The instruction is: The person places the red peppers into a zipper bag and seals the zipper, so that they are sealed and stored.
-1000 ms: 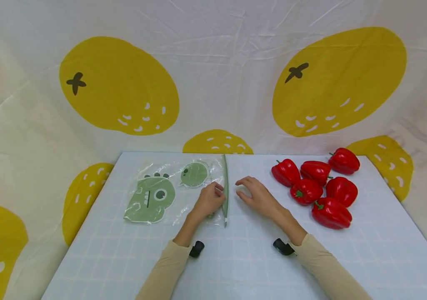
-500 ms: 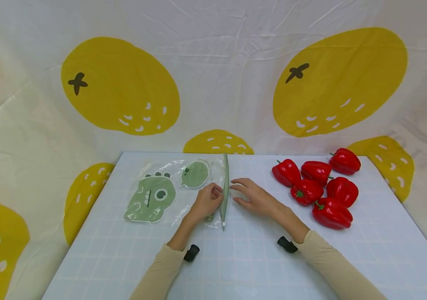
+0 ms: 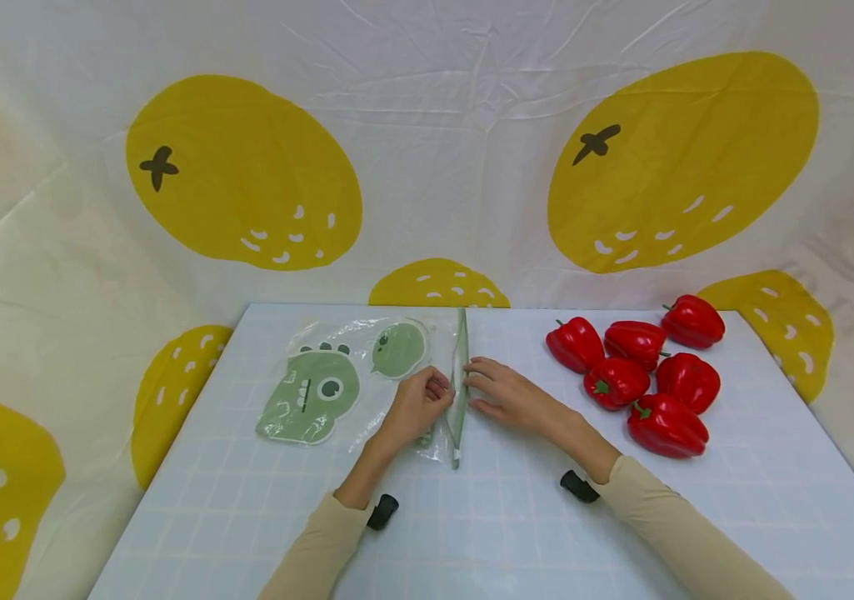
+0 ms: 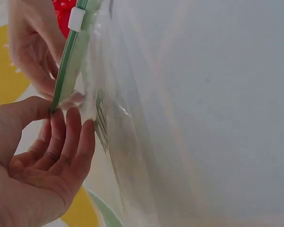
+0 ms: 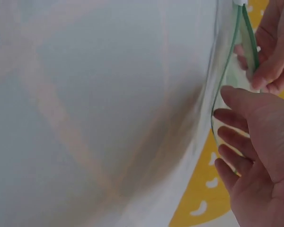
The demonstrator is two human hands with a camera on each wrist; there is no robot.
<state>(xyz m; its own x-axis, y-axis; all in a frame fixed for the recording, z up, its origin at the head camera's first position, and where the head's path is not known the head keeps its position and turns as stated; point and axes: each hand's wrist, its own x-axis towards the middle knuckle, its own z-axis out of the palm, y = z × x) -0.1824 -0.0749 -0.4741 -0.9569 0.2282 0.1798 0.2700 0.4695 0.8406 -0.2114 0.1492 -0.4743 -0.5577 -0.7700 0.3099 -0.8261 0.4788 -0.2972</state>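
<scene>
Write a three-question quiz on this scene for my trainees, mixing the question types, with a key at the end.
1. Count: how many red peppers lie on the table?

2. True or false: the left hand is holding a pepper.

3. Multiple choice: what colour is the small clip on the green strip of the bag?
A) Red
B) White
C) Black

Key:
1. Six.
2. False; it pinches the edge of the bag.
3. B.
</scene>
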